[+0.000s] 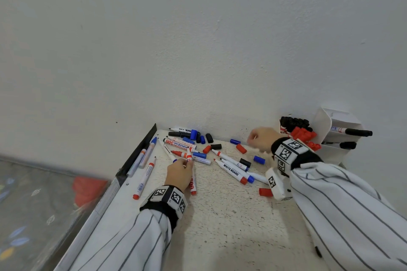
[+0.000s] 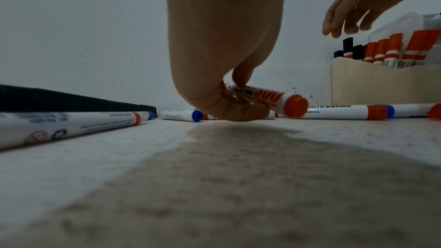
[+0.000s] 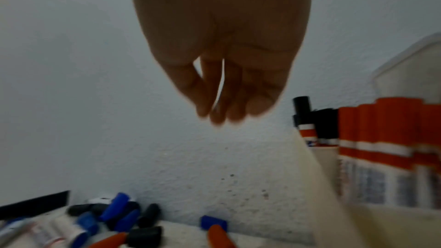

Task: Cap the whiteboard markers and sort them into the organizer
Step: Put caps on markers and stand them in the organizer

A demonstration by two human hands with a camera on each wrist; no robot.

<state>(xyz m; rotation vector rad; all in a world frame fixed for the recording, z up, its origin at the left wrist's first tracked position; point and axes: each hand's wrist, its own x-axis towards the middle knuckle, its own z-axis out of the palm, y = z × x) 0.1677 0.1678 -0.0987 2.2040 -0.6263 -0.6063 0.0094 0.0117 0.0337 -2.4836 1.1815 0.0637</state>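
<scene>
Left of the organizer (image 1: 337, 138), my left hand (image 1: 178, 174) pinches a red whiteboard marker (image 2: 269, 99) mid-barrel — light, rigid, slippery; right hand (image 1: 262, 138) hangs relaxed, empty.

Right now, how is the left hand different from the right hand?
The left hand is low on the table, while the right hand hangs in the air beside the organizer. The left hand pinches a red marker; the right hand holds nothing, fingers loose. Both wear striped sleeves and tagged wristbands.
</scene>
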